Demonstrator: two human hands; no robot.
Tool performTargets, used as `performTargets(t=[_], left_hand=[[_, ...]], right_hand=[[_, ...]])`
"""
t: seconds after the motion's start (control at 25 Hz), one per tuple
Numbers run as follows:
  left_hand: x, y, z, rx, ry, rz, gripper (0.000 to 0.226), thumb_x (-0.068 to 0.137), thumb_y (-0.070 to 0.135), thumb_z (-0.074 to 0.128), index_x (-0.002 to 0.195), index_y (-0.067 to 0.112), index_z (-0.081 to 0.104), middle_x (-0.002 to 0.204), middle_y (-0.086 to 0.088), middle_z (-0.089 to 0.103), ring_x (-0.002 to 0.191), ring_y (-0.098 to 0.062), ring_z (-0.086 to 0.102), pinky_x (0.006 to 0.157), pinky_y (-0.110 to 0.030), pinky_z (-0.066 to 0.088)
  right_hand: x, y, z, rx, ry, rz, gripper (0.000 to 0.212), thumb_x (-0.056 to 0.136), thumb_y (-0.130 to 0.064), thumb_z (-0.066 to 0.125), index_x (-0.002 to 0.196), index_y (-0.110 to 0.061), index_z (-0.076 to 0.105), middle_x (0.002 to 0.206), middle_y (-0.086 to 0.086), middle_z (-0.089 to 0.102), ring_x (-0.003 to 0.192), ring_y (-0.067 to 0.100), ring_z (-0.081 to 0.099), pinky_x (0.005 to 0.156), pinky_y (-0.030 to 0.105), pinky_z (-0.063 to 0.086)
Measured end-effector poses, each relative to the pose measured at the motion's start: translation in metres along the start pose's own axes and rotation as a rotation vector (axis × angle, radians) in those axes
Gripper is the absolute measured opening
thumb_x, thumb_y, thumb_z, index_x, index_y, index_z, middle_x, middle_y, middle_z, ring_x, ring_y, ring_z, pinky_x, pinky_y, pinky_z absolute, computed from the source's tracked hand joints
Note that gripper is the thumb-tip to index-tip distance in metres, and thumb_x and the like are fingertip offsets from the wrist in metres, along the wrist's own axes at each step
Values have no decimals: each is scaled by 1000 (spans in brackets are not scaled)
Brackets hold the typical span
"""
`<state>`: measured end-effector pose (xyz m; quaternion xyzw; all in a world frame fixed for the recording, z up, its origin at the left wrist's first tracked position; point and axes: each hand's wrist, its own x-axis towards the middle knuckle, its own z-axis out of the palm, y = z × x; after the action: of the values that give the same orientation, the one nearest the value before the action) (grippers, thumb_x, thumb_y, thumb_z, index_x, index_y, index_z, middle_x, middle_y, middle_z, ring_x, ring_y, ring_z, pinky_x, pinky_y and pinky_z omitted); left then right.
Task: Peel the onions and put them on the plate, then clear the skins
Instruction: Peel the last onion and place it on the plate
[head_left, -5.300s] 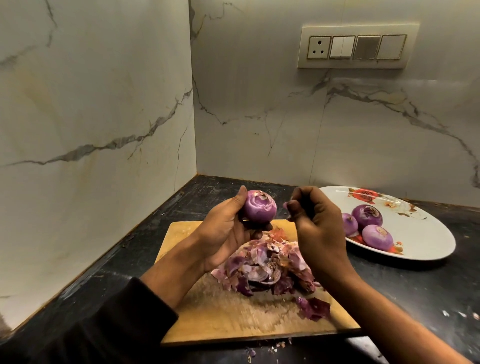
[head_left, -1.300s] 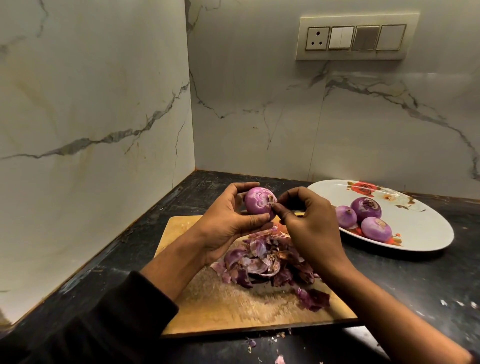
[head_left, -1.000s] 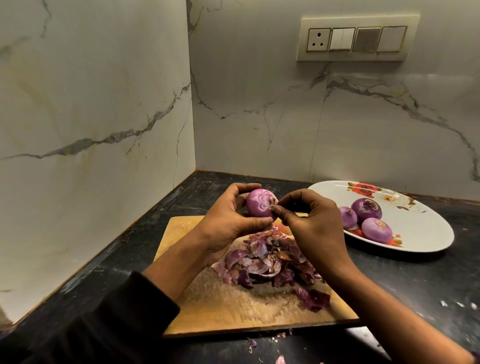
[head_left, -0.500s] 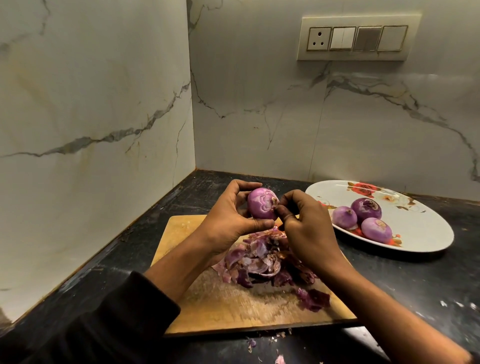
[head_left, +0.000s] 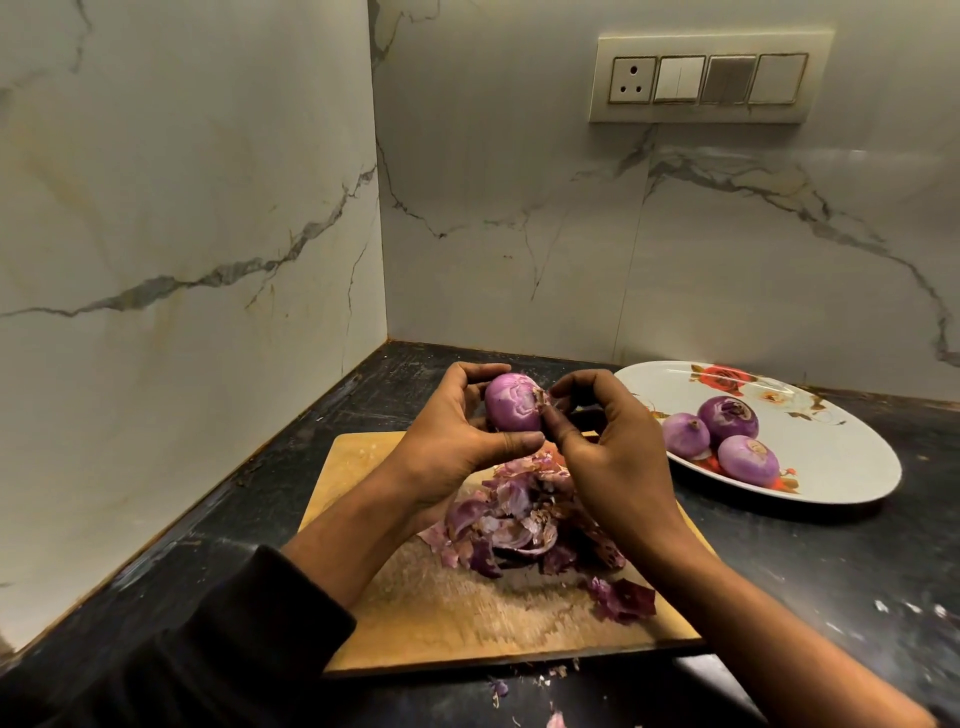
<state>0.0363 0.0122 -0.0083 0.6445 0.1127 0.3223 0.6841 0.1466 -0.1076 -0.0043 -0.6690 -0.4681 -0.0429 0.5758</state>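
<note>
Peeling a fourth bulb. The right hand, away from the round purple onion five seconds ago, has closed in and now pinches the dry remnant at its end; peeling seems nearly finished. The left hand cups the onion, fingers curled round it, above the heap of purple skins on the wooden chopping board. Right of the hands, three peeled onions lie on the white flowered oval plate

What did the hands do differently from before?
The right hand, apart from the onion at first, moved in and now pinches at its end. The left hand kept holding it. The plate, its three onions and the skins stayed put.
</note>
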Motion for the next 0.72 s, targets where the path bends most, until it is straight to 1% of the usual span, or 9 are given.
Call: performTargets(t=[0.08, 0.16, 0.28, 0.36, 0.52, 0.72], left_hand=[[1, 1, -1, -21, -13, -22, 79, 55, 2, 85, 125, 20, 53, 123, -7, 62, 103, -21, 72, 78, -31, 60], [1, 1, -2, -19, -15, -30, 79, 55, 2, 86, 125, 21, 53, 125, -7, 61, 104, -22, 72, 79, -33, 60], [1, -2, -2, 53, -11, 15, 75, 61, -2, 86, 124, 21, 52, 123, -6, 61, 104, -18, 71, 79, -27, 59], [1, -3, -1, 101, 3, 44, 72, 65, -6, 85, 122, 22, 51, 122, -4, 61, 105, -15, 71, 78, -23, 58], [2, -4, -1, 161, 6, 74, 71, 64, -2, 87, 119, 25, 51, 124, -1, 59, 109, -13, 68, 81, -22, 57], [1, -4, 0, 151, 5, 66, 70, 64, -4, 86, 119, 25, 52, 124, -1, 59, 107, -12, 69, 80, -22, 57]], right_hand=[[-1, 1, -1, 22, 16, 8, 16, 88, -15, 73, 99, -25, 67, 90, -13, 68, 85, 0, 64, 72, 14, 53], [-2, 2, -2, 18, 30, 15, 15, 86, -14, 76, 95, -25, 70, 87, -14, 69, 84, -3, 65, 70, 12, 52], [-1, 3, -2, 7, 23, 24, 13, 85, -13, 76, 91, -24, 70, 83, -13, 69, 81, -3, 64, 68, 11, 51], [-2, 1, -1, 17, 5, 26, 14, 85, -16, 76, 90, -26, 69, 83, -14, 68, 81, -4, 64, 68, 11, 51], [-3, 0, -1, 21, 5, 22, 18, 83, -15, 78, 89, -29, 68, 83, -14, 68, 82, -3, 64, 69, 13, 53], [-2, 6, 1, -14, 21, -15, 14, 84, -9, 77, 89, -21, 71, 83, -11, 68, 80, 2, 64, 68, 14, 52]])
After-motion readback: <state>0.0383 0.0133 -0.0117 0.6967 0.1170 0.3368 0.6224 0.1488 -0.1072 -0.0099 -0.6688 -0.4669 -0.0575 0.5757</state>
